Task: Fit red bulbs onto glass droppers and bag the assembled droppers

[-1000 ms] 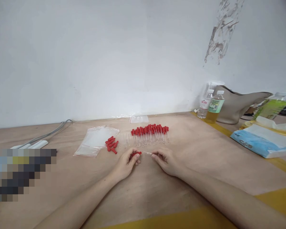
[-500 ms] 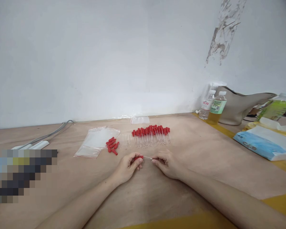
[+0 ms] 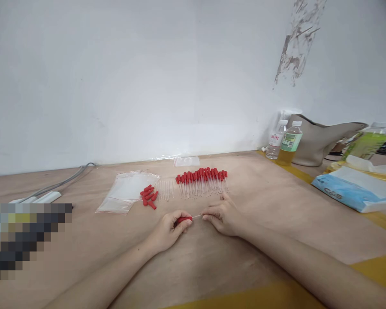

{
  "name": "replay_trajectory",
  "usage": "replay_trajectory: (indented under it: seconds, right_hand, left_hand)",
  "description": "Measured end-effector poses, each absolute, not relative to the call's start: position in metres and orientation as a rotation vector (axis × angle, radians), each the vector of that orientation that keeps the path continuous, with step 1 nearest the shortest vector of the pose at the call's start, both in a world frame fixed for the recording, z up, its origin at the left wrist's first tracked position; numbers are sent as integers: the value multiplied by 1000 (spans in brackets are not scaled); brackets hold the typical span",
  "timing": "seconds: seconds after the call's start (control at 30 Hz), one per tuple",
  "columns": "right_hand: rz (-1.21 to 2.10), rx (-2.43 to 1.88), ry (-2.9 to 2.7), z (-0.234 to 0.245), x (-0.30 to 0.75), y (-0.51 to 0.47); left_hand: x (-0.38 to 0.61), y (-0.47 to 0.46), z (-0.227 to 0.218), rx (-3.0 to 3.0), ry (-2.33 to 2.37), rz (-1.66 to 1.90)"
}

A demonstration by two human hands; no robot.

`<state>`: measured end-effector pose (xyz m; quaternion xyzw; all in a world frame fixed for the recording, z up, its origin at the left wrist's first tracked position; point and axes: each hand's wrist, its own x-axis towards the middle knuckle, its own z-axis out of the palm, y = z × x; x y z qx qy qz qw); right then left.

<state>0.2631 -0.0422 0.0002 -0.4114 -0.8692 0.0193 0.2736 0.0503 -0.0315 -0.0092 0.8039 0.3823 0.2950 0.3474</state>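
My left hand (image 3: 172, 231) is closed on a red rubber dropper bulb (image 3: 184, 219). A thin clear glass tube (image 3: 197, 216) runs from the mouth of the bulb to my right hand (image 3: 221, 216), whose thumb and forefinger pinch its other end. How deep the tube sits in the bulb is hidden by my fingers. Beyond my hands lies a row of droppers (image 3: 201, 180) with red bulbs on clear tubes. Left of that row are several bare glass tubes (image 3: 166, 190) and a small pile of loose red bulbs (image 3: 148, 197).
Clear zip bags (image 3: 125, 189) lie left of the bulbs, and a smaller bag (image 3: 187, 161) sits by the wall. At right stand two bottles (image 3: 289, 143), a grey-beige vessel (image 3: 312, 146) and a blue tissue pack (image 3: 341, 193). A grey cable (image 3: 67, 178) runs at left.
The view has shifted slightly. Both hands still hold the bulb and tube; my right hand's fingers have shifted, one now raised, and the tube tilts up slightly towards the right.
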Motion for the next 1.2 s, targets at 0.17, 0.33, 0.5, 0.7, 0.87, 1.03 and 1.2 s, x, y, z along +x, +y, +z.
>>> replay_trajectory:
  seconds: [0.17,0.33,0.5,0.7,0.87,1.03,1.2]
  right_hand:
    - [-39,-1105,-2358,0,256,-46]
    - [-57,-1111,-2370,-2,249,-49]
    - [-18,-1131,-2395,1,246,-52]
    - [-16,-1137,-2384,1,243,-50]
    - [-33,-1087,-2337,1,247,-48]
    - [153,-1336,-1926,-3,270,-31]
    - [398,-1570,-1697,5,276,8]
  left_hand:
    - [49,-34,-9,2134,1032,758]
    - [48,-35,-9,2296,1043,761]
    - [48,-37,-7,2371,1033,771]
    - [48,-35,-3,2427,1051,761]
    - [43,-22,-6,2437,1052,904]
    - [29,-9,-9,2425,1166,885]
    - [25,-8,-5,2502,1120,776]
